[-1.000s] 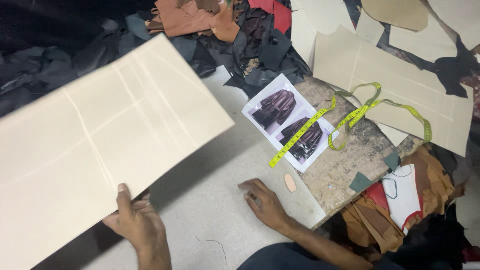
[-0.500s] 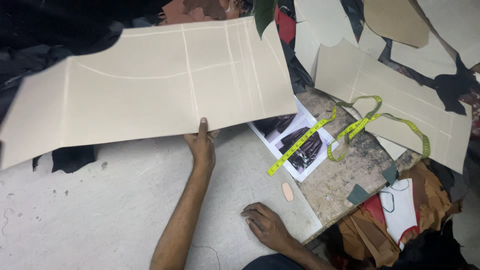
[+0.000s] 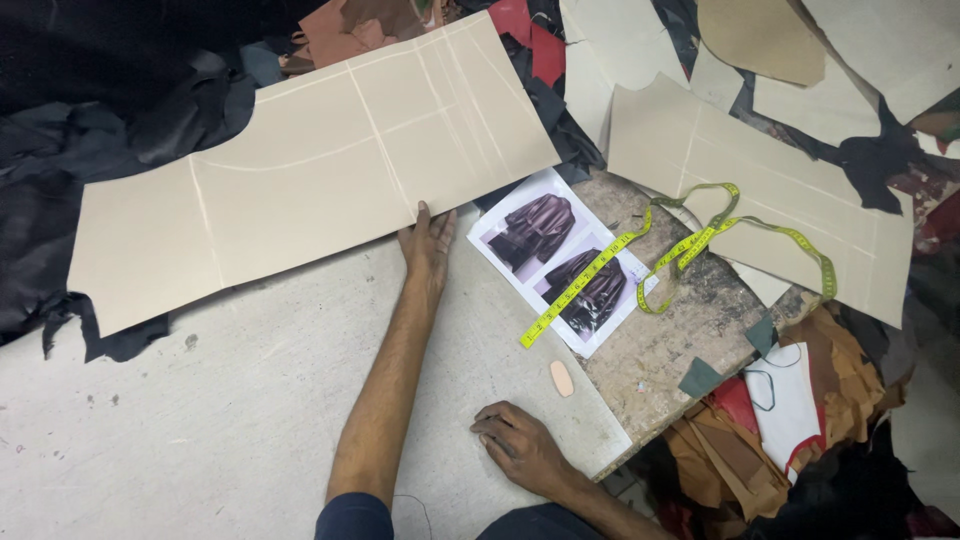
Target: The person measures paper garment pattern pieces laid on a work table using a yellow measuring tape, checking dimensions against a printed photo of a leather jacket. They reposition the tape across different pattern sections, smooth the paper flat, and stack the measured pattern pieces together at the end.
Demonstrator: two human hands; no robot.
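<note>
A large beige card pattern piece [image 3: 300, 190] with pencil lines lies across the far side of the grey worktable [image 3: 200, 430], partly over dark leather. My left hand [image 3: 428, 245] reaches forward and grips its near edge, a fingertip on top of the card. My right hand [image 3: 520, 450] rests palm down on the table near the front edge, holding nothing. A small pinkish chalk piece [image 3: 561, 377] lies just beyond it.
A printed sheet with two dark jacket photos [image 3: 560, 260] lies right of my left hand, a yellow tape measure [image 3: 690, 240] draped over it. More beige pattern pieces [image 3: 740, 170] sit at the right. Black leather [image 3: 100, 100] is heaped at the far left, brown scraps [image 3: 740, 450] below the table's right edge.
My left hand has carried the big pattern piece from the near left up and away, then laid it flatter across the table's far side. My right hand has stayed put.
</note>
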